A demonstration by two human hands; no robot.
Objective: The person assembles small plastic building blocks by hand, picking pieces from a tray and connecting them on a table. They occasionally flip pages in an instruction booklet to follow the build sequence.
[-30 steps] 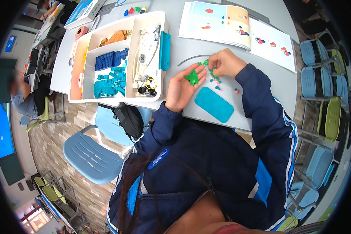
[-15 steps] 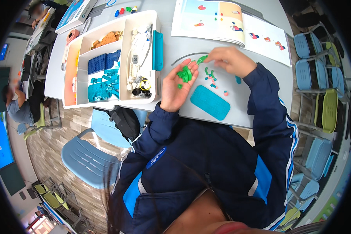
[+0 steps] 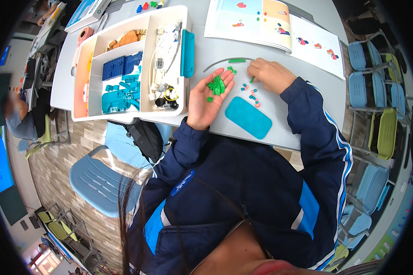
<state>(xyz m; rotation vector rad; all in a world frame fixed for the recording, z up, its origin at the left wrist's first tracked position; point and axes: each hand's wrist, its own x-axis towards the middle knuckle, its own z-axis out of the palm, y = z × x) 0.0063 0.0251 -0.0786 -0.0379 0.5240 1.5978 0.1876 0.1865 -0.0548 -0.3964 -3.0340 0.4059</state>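
My left hand [image 3: 203, 101] is palm up with its fingers stretched out, and a small pile of green building bricks [image 3: 216, 86] rests on it. To its right, my right hand [image 3: 271, 73] has its fingertips together at the tabletop, on a small green brick [image 3: 252, 79] that they partly cover. Between the hands lie another small green piece [image 3: 232, 70] and a long green strip [image 3: 237, 60]. Several little pink and teal pieces [image 3: 253, 97] are scattered below my right fingers. Nearest me lies a teal baseplate [image 3: 248, 118] with rounded corners.
On the left stands a white sorting box [image 3: 144, 68] with bricks grouped by colour. A thin grey tube [image 3: 215, 63] curves beyond my left hand. An open picture booklet [image 3: 248, 25] lies at the back. Small coloured figures [image 3: 147, 7] stand behind the box.
My right hand has moved nearer to me and right, down to a small green brick. The long green strip now lies by the grey tube. My left hand still holds its green pile.
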